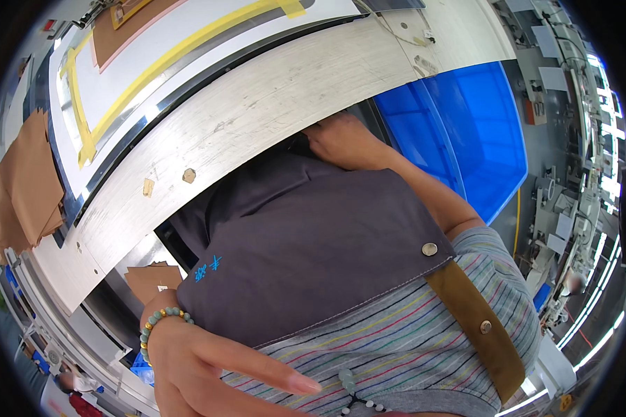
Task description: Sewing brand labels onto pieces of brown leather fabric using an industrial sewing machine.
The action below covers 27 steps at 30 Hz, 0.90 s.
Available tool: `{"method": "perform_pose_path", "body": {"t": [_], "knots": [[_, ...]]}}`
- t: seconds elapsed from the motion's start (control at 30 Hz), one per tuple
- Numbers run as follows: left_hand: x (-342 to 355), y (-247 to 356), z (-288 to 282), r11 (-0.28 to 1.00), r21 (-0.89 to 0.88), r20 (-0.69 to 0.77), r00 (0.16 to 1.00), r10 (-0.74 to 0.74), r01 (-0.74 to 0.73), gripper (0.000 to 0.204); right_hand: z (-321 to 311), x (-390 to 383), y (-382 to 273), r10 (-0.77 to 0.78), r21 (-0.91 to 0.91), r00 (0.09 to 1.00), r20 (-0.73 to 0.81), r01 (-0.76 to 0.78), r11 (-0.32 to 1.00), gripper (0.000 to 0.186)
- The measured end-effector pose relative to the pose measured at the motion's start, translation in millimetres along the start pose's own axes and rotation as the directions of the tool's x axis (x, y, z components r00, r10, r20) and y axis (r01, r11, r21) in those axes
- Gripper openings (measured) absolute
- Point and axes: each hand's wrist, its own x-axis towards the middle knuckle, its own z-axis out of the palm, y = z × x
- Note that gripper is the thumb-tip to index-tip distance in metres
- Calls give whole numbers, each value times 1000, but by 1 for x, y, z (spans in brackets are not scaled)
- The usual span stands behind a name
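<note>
The right hand (341, 142), fingers curled and pressing down, is pushing the dark grey apron (306, 236) at frame centre against the table (257, 104) edge; the left hand (209, 368), forefinger extended, is resting lower left on the striped shirt (424, 347)

Matt dark cloth apron (306, 236), scratched pale wooden table edge (257, 111), glossy blue plastic bin (480, 132)

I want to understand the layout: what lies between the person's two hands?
In the head view, the dark grey apron spans the stretch between the left hand and the right hand.
</note>
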Motion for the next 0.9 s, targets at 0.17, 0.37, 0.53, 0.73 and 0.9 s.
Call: {"method": "perform_pose_path", "body": {"t": [0.17, 0.37, 0.53, 0.73, 0.9], "knots": [[0, -16, -34, 965, -96, 347, 900, 262, -244, 22, -3, 1, -1, -56, -16, 998, -39, 56, 998, 31], [11, -19, -45, 971, -68, 350, 906, 239, -230, 28, 0, 5, 6, 89, 52, 996, 7, -89, 995, 42], [16, -14, -75, 992, 70, 467, 883, 57, -102, 30, -1, 16, 24, 207, 163, 960, -187, -177, 971, 26], [21, -20, -84, 992, 121, 539, 838, -80, 17, 29, -16, 15, 21, 137, 226, 978, 156, -171, 959, 36], [31, -18, -83, 985, 164, 543, 838, -52, -45, 31, 1, 18, 11, 171, 449, 984, 45, -173, 877, 41]]}}
